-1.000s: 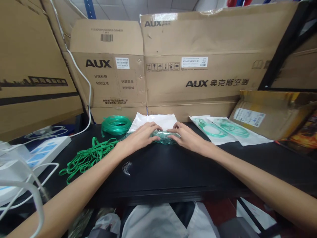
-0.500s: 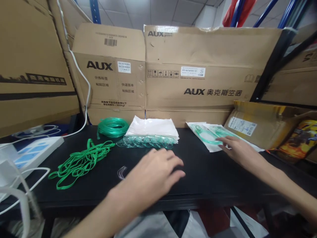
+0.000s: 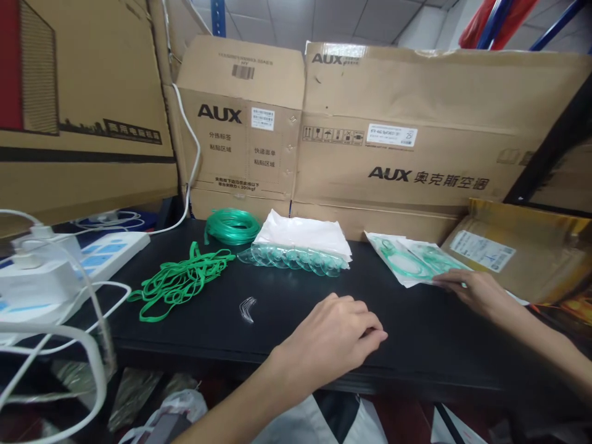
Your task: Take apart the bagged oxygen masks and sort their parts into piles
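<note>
My left hand (image 3: pixel 335 336) rests low over the black table near its front edge, fingers curled together, and whether anything is inside is hidden. At the right, my right hand (image 3: pixel 467 287) touches the lower right edge of the white packets with green tubing (image 3: pixel 407 259); its fingertips are close together there. Beyond my left hand lies a stack of white sheets (image 3: pixel 303 234) with clear green masks (image 3: pixel 296 258) along its front. Further left are a green tubing coil (image 3: pixel 232 226), tangled green elastic bands (image 3: pixel 182 280) and a small bunch of thin metal strips (image 3: pixel 248 309).
Cardboard panels (image 3: pixel 398 86) stand along the back of the black table (image 3: pixel 208 336). A taped carton (image 3: pixel 531 246) sits at the right, beside the packets. White power strips (image 3: pixel 106 259) and looping cables (image 3: pixel 97 370) occupy the left side.
The view has shifted left, so the table items appear further right. My left hand's fingers have drawn closer together. My right hand has moved from the packets' middle to their lower right edge.
</note>
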A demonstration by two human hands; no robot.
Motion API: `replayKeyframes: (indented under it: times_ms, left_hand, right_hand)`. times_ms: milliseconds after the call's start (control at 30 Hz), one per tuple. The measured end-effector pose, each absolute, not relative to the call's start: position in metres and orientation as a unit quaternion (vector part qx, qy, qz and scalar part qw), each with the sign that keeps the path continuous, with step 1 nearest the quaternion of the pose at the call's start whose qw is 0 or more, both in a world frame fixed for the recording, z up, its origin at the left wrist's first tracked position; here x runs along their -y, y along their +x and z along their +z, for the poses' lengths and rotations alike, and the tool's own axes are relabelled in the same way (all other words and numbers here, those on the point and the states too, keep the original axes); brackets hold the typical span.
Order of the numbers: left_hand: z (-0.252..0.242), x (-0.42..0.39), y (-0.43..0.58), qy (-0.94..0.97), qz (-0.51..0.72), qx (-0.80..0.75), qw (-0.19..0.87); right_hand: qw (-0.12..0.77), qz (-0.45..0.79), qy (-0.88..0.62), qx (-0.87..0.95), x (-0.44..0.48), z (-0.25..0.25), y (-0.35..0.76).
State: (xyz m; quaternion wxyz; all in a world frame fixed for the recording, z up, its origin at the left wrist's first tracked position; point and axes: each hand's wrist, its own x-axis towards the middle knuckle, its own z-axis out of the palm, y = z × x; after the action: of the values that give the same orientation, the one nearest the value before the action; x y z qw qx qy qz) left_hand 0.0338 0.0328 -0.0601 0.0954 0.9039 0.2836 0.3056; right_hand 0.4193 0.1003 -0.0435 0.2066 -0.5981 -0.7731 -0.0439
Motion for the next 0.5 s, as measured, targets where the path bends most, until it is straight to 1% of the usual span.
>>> replayKeyframes:
  times_ms: [167,333,500]
  left_hand:
    - [-0.061,-0.033,0.034,0.904,0.312,-0.278,0.091]
    - [-0.062,-0.034,0.034,0.908,0.303,-0.278,0.082]
    - [-0.063,-0.034,0.034,0.908,0.302,-0.278,0.082]
  right_hand:
    - [0.208,-0.015,-0.644,0.736,-0.103,-0.032,0.414]
    - [0.290,-0.071,-0.694,0.655,-0.100,-0.033,0.402]
    - [0.339,-0.052,-0.687,0.641,-0.103,-0.039,0.395]
